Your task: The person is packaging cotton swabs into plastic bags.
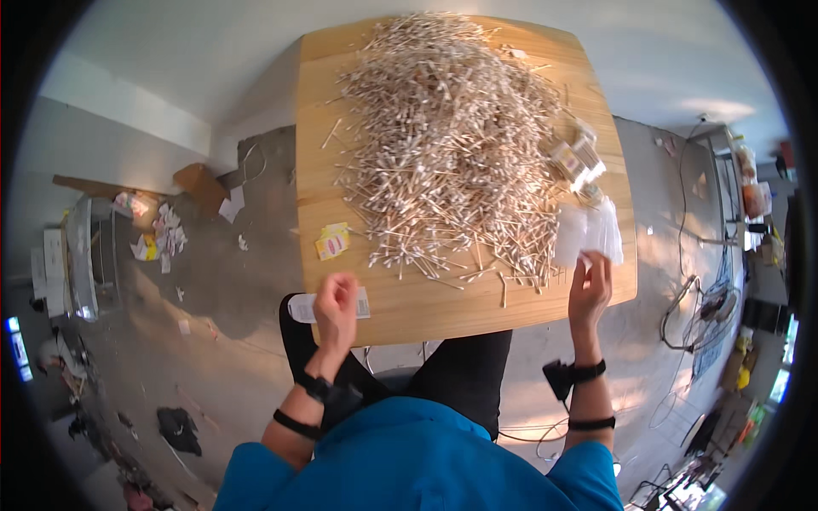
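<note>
A large heap of cotton swabs (452,136) with wooden sticks covers much of the wooden table (409,311). My left hand (335,308) is held over the near left edge, its fingers curled together; what they hold, if anything, is hidden. Beneath it lies a white printed card (301,307), partly covered by the hand. Just beyond sit small yellow-and-white labels (332,242). At the right side, the fingertips of my right hand (590,289) are pinched at the near edge of clear plastic bags (601,228), which lie flat beside the heap.
Small packed boxes (579,160) stand at the table's right, beyond the bags. Scraps of paper and packaging (162,237) litter the floor at left, near a brown cardboard piece (199,189). A dark cloth (179,429) lies lower left. Shelving with goods (750,196) stands at right.
</note>
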Available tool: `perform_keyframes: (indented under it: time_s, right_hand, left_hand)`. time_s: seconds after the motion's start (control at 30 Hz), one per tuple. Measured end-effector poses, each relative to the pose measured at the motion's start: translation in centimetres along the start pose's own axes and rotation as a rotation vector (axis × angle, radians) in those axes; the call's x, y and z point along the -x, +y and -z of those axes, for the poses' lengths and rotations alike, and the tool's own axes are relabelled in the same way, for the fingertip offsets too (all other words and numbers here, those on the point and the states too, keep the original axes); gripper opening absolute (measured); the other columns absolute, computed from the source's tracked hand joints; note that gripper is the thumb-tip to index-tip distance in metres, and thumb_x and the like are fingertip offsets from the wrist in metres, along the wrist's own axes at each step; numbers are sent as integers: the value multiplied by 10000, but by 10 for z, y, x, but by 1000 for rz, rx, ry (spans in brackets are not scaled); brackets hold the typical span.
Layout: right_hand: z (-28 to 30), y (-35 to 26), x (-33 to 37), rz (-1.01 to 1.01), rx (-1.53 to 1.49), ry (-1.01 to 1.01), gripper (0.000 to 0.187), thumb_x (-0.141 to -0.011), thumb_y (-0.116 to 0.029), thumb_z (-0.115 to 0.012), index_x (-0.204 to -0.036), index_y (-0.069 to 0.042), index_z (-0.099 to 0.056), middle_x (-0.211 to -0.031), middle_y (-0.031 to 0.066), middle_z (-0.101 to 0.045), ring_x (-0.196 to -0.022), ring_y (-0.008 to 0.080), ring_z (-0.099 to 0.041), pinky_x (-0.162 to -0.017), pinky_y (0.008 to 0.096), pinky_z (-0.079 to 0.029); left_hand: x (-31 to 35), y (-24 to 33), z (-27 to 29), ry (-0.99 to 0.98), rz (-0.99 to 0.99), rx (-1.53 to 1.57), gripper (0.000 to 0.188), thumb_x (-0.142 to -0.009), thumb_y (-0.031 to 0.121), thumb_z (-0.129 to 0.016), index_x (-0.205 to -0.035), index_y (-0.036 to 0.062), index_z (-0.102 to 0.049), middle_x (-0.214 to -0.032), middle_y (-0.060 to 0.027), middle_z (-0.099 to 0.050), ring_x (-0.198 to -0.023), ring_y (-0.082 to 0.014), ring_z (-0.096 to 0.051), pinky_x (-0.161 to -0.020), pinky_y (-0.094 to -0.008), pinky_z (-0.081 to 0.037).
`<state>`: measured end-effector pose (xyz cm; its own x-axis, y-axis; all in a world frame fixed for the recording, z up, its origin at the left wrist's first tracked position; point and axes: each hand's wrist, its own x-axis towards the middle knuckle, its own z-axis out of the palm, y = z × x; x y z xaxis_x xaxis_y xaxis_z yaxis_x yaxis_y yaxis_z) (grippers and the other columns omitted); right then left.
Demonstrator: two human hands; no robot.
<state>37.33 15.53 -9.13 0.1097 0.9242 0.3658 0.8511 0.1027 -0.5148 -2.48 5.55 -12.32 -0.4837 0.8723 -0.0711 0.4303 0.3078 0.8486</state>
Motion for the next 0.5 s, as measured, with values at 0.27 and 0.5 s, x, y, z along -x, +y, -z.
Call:
perform_keyframes:
  time_s: [0.27, 0.5]
  right_hand:
    - [-8, -67, 45, -295, -218, -109, 96, -919, -86, -659, -1010, -64, -677, -993, 117, -666, -763, 269, -664, -655, 353, -557]
    - [-64, 20, 9, -389, 173, 230, 176, -857, -127, -692, -1020, -70, -654, -1045, 137, -643, -953, 353, -644, -814, 435, -513]
  left_hand:
    - [-58, -60, 24, 156, -261, -236, 90, -936, 129, -662, -970, 47, -643, -847, -97, -633, -729, -246, -614, -680, -369, -498]
    - [55, -41, 14, -360, -151, 58, 138, -961, 130, -641, -1030, 23, -693, -794, -38, -649, -691, -100, -581, -633, -261, -468]
